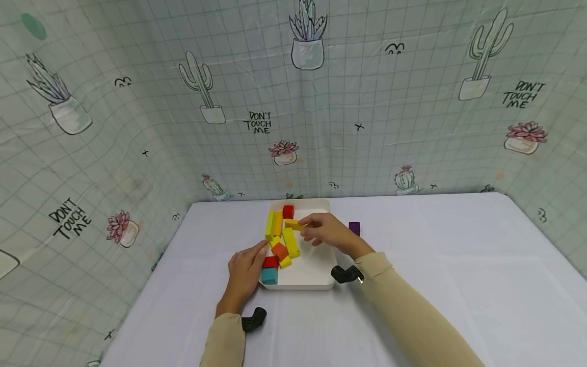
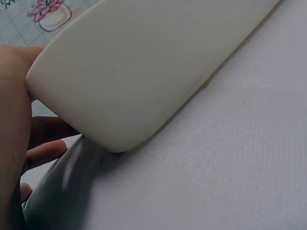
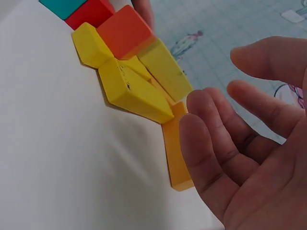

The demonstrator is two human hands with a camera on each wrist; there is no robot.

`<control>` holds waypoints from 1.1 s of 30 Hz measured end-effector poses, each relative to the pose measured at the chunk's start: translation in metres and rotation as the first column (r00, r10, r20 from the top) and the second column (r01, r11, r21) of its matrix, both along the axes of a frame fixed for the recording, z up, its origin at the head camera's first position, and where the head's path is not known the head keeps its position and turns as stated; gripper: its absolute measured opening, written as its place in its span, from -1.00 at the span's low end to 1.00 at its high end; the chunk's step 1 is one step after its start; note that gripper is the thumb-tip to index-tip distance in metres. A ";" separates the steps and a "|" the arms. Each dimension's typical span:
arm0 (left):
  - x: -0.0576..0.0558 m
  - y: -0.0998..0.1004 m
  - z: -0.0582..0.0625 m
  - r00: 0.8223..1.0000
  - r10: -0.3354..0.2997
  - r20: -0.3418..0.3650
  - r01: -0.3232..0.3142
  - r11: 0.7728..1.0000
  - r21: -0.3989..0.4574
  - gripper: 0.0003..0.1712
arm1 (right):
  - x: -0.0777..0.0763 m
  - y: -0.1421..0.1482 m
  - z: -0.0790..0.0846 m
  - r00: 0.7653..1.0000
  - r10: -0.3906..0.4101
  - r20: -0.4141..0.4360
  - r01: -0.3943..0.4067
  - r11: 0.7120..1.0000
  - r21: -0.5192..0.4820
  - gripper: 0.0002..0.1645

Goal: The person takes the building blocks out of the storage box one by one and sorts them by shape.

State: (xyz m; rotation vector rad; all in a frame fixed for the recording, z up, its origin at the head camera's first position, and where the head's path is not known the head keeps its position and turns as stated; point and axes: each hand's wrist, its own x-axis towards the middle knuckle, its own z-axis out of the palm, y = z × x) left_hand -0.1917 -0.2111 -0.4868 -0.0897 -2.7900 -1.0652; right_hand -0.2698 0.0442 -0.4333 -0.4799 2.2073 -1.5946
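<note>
A white tray (image 1: 307, 278) holds several coloured blocks. My left hand (image 1: 245, 272) grips its left side, with fingers outside the wall and part of the hand over the rim, beside the red block (image 1: 270, 262) and a long yellow block (image 1: 270, 224). Over the tray's middle is my right hand (image 1: 327, 232), its fingertips right at a yellow-orange block (image 1: 292, 224). In the right wrist view its thumb stands apart from loosely bent fingers, with nothing between them. A yellow block (image 3: 136, 91) lies close by, and an orange block (image 3: 125, 32) rests on smaller yellow ones.
A teal block (image 1: 269, 276) sits in the tray's near left corner; another red block (image 1: 288, 211) is at its far end. Outside the tray, a purple block (image 1: 354, 228) stands on the white tablecloth (image 1: 449, 265) to the right. A patterned cloth (image 1: 348, 97) hangs behind the table.
</note>
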 end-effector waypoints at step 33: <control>0.001 0.000 0.001 1.000 -0.005 0.000 0.005 1.000 0.013 -0.46 | -0.002 -0.031 -0.009 0.973 0.228 -0.020 -0.226 0.971 0.073 -0.45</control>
